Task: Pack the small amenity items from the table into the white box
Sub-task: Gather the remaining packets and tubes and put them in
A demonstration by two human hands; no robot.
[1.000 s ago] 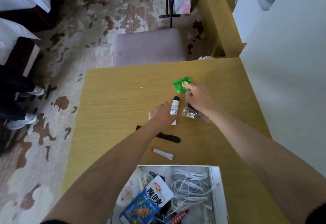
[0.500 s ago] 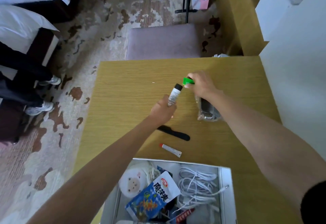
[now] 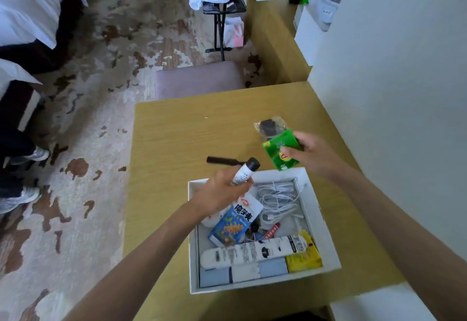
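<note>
Reading the head cam: both hands are loaded and sit at the far end of the white box [image 3: 252, 285].

- Left hand [image 3: 219, 194] has its fingers wrapped round the small white bottle [image 3: 243, 174]. The base is in the fist and the black cap is free. The long axis tilts up and away to the right.
- This hand is already over the box's far-left corner, above the blue snack packet [image 3: 233, 222]. It's the nearer one for a drop.
- Right hand [image 3: 313, 154] pinches the green tea sachet [image 3: 281, 154], thumb on its face. The clear packet [image 3: 270, 126], with something dark in it, sticks out behind the sachet. It looks held in the same grip, but I can't see the fingers on it.
- This hand is just beyond the far-right corner. The sachet's lower corner hangs at the far rim, not yet inside.

My call: the bottle goes in first, tipped flat so its axis runs along the far wall beside the white cable [image 3: 278, 199]. Then the right hand comes toward me and lets go over the cable.

A black strip [image 3: 222, 161], comb or file, I can't tell which, lies on the table [image 3: 171, 149] just past the box, crosswise. It's nearer the left hand.
</note>
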